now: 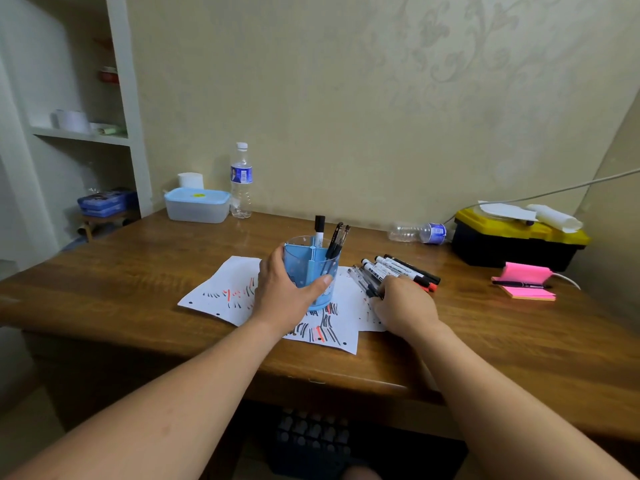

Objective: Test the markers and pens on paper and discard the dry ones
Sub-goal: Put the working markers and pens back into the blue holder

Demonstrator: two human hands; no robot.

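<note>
A blue pen cup (313, 263) stands on white paper (221, 289) covered with black and red test strokes. A white marker with a black cap (319, 227) and dark pens (337, 237) stick up from the cup. My left hand (282, 296) wraps around the cup's near side. A pile of markers and clear pens (398, 270) lies on the table to the right of the cup. My right hand (403, 303) rests on the pile's near end, fingers curled over a dark-tipped pen (363, 284); whether it grips it is unclear.
The wooden table (138, 271) carries a lidded plastic box (197, 204), an upright water bottle (241, 181), a fallen bottle (417, 232), a black and yellow toolbox (516, 240) and pink sticky notes (526, 280) with a pen on top. A dark crate (311, 441) sits under the table.
</note>
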